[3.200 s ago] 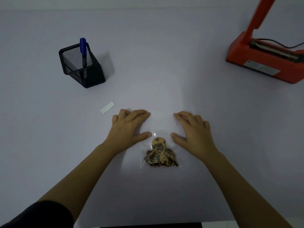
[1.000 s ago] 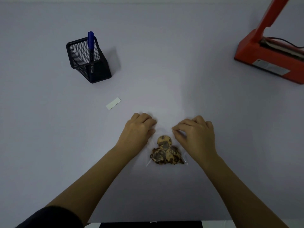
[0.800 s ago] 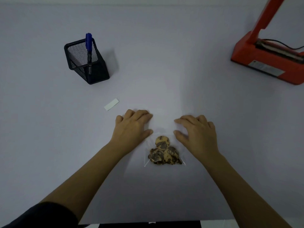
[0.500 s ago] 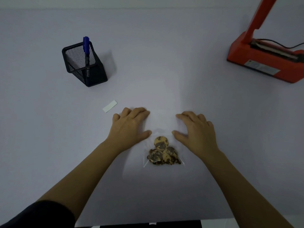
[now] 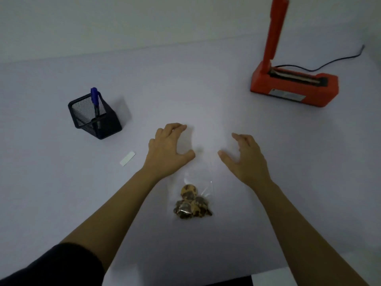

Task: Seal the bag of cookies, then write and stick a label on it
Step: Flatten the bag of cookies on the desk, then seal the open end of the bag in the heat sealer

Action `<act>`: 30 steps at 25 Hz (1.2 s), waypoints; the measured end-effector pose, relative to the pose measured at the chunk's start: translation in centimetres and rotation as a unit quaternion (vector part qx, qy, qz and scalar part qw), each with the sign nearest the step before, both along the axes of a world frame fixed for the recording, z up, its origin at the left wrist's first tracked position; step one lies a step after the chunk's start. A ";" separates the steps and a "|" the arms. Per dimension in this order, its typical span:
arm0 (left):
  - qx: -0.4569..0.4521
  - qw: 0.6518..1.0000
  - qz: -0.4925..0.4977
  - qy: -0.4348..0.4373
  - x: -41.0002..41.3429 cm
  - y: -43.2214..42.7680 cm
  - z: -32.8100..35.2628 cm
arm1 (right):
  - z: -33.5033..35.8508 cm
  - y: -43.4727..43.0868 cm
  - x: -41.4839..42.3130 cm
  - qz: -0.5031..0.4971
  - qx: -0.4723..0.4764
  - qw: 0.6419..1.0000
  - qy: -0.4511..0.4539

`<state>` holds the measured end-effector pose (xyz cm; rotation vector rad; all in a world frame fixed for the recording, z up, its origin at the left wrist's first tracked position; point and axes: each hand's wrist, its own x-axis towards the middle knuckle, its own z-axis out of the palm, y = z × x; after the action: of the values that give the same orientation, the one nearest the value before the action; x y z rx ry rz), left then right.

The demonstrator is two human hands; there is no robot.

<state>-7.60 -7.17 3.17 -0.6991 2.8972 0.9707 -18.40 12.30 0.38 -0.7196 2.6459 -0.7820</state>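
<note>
Mesh pen cup point(image 5: 97, 118) with a blue pen point(image 5: 94, 96) stands at ten o'clock from the clear bag point(image 5: 198, 178). A white label point(image 5: 127, 158) lies flat at nine o'clock from the left hand point(image 5: 167, 149). That hand is arched and holds nothing; whether it touches the bag is unclear. Cookies point(image 5: 191, 205) are bunched at the bag's six o'clock end. Right hand point(image 5: 245, 157) is relaxed and empty. Red sealer point(image 5: 292, 87) sits at two o'clock, arm raised.

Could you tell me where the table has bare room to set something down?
Bare table lies between the pen holder and the sealer, and right of the right hand. Crowded: the cookie bag by the left hand.
</note>
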 end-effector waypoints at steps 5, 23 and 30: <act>0.030 0.999 -0.028 0.001 -9.8 3.0 1.4 | 1.3 4.2 -7.6 -0.112 -0.010 0.993 0.047; 0.251 0.963 0.095 -0.017 -24.2 9.4 -0.2 | -1.0 12.7 -20.4 -0.186 -0.125 0.971 -0.079; 0.221 0.973 0.059 -0.038 -17.2 9.9 -0.3 | -1.0 15.6 -10.1 -0.193 -0.160 0.966 -0.069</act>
<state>-24.83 2.70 2.87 -0.8510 2.4605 1.4957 -28.51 27.90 -0.61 -0.2015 2.5891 -1.3332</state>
